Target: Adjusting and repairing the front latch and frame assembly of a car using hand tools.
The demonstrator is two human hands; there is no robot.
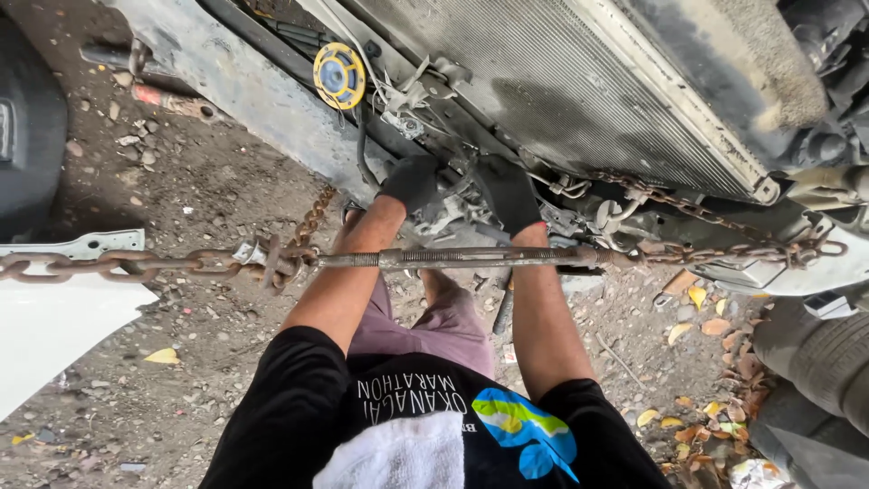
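Your left hand [412, 179] and right hand [509, 192], both in black gloves, reach into greasy metal parts [453, 215] under a finned radiator [579, 91]; whether they grip or lie open, I cannot tell. A threaded steel rod [471, 258] crosses your forearms, rusty chain [118, 264] running to 9 o'clock. Round yellow horn [339, 76] at 11 o'clock.

A rusty, rough metal chain [136, 263] is stretching from the left into a dull threaded steel rod [471, 258]. Matt black cloth gloves are covering the left hand [412, 179] and right hand [509, 192]. The far radiator [588, 81] is showing fine, dusty metal fins. A glossy yellow and blue horn [339, 76] is shining beside it. The ground [181, 362] is looking like rough, gritty dirt with dry leaves at the right.
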